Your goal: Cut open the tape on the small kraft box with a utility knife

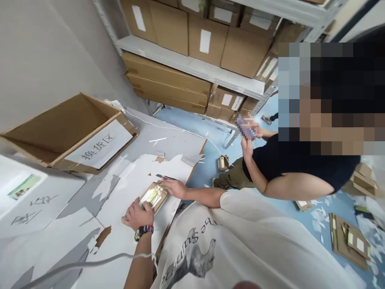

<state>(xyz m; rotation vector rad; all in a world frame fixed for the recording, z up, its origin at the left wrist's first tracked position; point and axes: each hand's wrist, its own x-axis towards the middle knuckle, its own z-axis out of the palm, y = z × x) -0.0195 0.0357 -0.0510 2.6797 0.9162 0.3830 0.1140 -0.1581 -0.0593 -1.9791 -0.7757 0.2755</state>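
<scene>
A small cardboard box (154, 196) with shiny, yellowish tape and a pale label on top lies on the white-covered table. My left hand (138, 214), wearing a dark patterned band at the wrist, holds the box's near left end with the thumb on its edge. At the opposite end, my right hand (175, 188) grips the same box, its fingers bent over the edge. Just beyond the right fingers lies a slim utility knife (165, 177), touching or very near them; I cannot tell which.
An open carton (99, 145) with a paper sign stands at the back left. A grey cable (99, 263) crosses the near table. Metal shelving (192, 64) carries stacked boxes. On the right, another person (294, 168) holds a blurred object. Cardboard (350, 241) and paper scraps litter the floor.
</scene>
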